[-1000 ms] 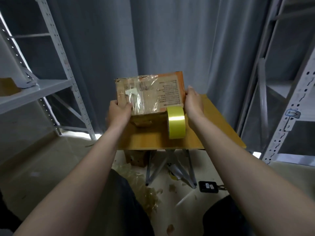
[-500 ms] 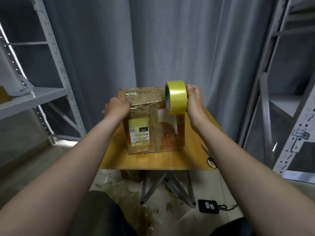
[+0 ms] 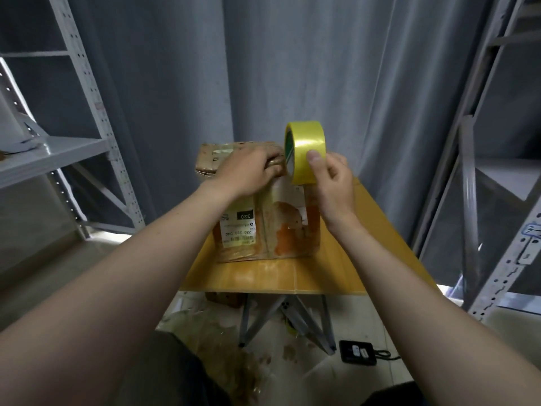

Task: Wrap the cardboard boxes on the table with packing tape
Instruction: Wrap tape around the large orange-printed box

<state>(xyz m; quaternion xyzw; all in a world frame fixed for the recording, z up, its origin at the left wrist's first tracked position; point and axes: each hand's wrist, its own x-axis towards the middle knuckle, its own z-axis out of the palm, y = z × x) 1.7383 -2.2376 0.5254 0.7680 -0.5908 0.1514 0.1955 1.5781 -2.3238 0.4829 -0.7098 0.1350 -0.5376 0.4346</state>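
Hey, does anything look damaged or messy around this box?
Yes. The box is battered: its front print is torn, with patches peeled off, and its label reads upside down. On the floor under the table, crumpled clear wrap and brown scraps lie scattered.

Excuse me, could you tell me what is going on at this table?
A person is taping up a cardboard box that stands on a small wooden table. The left hand rests palm down on the box top, fingers near its right edge. The right hand holds a yellow tape roll upright at the box's upper right corner. Clear tape already covers parts of the box.
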